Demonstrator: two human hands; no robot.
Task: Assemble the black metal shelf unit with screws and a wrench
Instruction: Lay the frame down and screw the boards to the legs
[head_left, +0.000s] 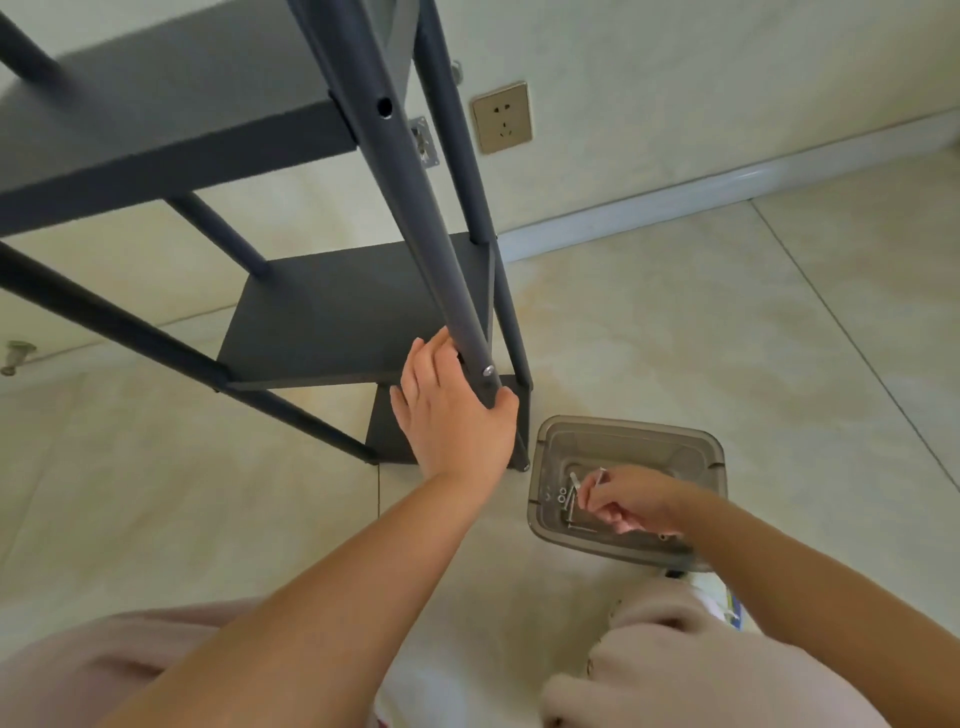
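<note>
The black metal shelf unit (343, 317) stands on the tiled floor, filling the upper left. Its near post (415, 218) runs down to my left hand (457, 410), which grips the post just below a silver screw head (488, 370). An empty screw hole (384, 107) shows higher on the same post. My right hand (631, 501) reaches into a clear plastic tub (550, 457) and pinches one long screw (597, 480). Several more screws and washers (563, 496) lie in the tub. No wrench is visible.
A wall socket (501, 118) and a pale skirting board (727, 192) lie behind the shelf. A small metal bracket (425, 143) is fixed to the wall. My knees in light trousers (691, 675) fill the bottom edge. Bare floor tiles extend to the right.
</note>
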